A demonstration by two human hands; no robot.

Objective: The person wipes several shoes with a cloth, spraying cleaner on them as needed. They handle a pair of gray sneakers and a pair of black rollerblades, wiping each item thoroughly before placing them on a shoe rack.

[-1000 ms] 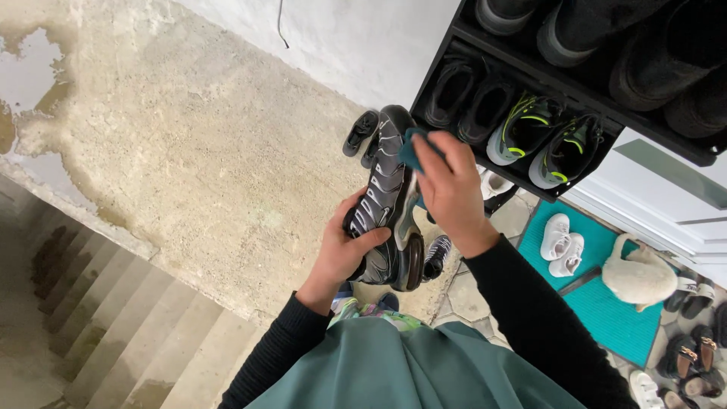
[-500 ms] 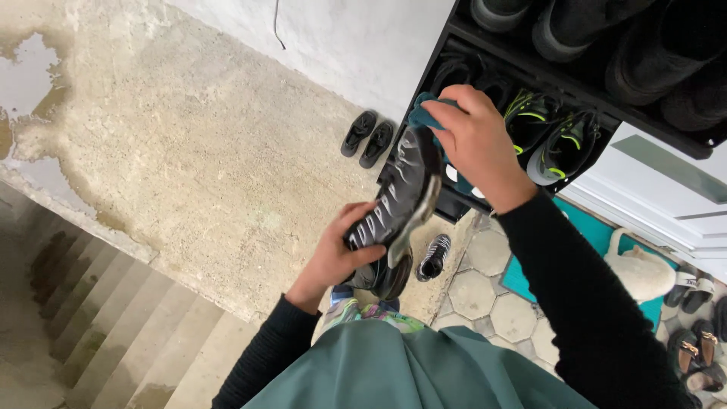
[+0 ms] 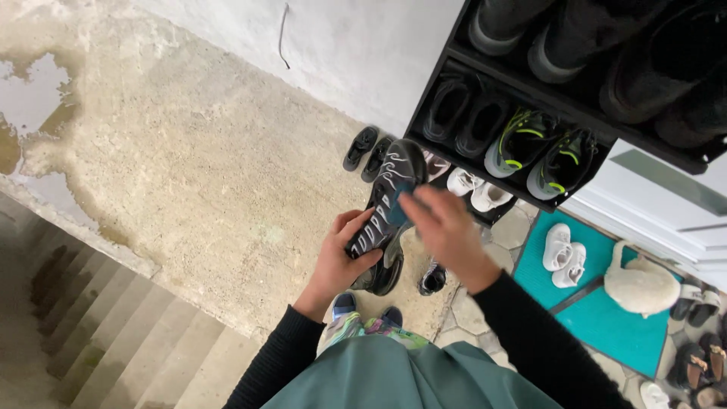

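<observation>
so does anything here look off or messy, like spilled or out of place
Yes: puddles of water lie on the concrete floor at upper left, with damp stains spreading toward the steps. A lone dark shoe lies on the floor near the person's feet, its partner not visible beside it.

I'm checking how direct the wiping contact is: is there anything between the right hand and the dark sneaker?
Yes. A teal cloth lies between the right hand and the dark sneaker, pressed on its upper near the middle. The left hand grips the sneaker's heel end directly, with nothing visible between them.
</observation>
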